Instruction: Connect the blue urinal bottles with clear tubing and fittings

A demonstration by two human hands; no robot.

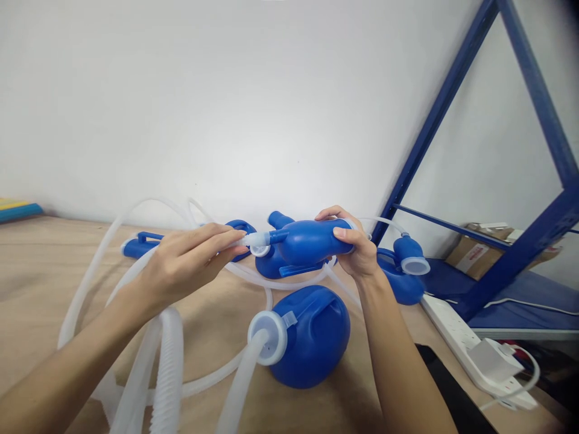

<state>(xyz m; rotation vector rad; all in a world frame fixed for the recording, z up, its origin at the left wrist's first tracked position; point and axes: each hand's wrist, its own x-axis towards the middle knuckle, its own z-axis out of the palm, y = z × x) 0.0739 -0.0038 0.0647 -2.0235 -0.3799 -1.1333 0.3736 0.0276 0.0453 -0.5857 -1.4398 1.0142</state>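
My right hand (355, 244) is wrapped round the wide end of a blue bulb-shaped urinal funnel (307, 240), with a whitish rim at that end. The funnel is held sideways above the table, its narrow spout pointing left. At the spout, my left hand (199, 256) pinches the translucent hose (248, 240) by its whitish end piece, which meets the spout. How far the spout sits inside is hidden. Below my hands lies a blue urinal bottle (312, 337), tipped toward me, with a hose (244, 374) running into its white-collared mouth.
More blue bottles lie behind, one with a handle (145, 244) at left. Another funnel (408, 253) rests at right. Loose corrugated hoses (169, 367) loop across the left front. A power strip (470, 343), a black flat object (452, 386) and a blue shelf frame (438, 114) stand right.
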